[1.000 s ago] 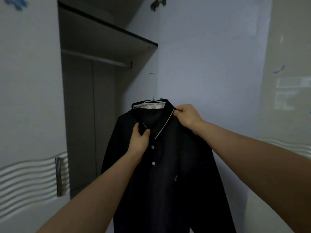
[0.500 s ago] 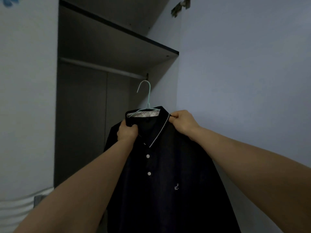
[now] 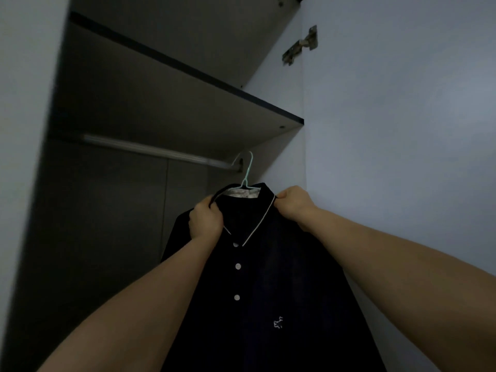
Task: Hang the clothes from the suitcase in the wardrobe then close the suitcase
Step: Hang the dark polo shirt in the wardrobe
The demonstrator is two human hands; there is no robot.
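While 2 hands grip 1 shirt (image 3: 268, 291) collar — left hand (image 3: 205, 222) | right hand (image 3: 294, 202) | 1 hanger (image 3: 248, 173) | 1 rail (image 3: 150, 151)

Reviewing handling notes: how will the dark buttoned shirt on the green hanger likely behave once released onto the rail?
The dark buttoned shirt drapes limply, so it is probably floppy and light. On the thin green wire hanger it may sway or slide along the smooth metal rail.

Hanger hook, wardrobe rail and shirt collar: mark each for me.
hanger hook (image 3: 250, 167), head view, on its green wire curve
wardrobe rail (image 3: 150, 150), head view, on its middle stretch
shirt collar (image 3: 261, 220), head view, on the white-piped edge
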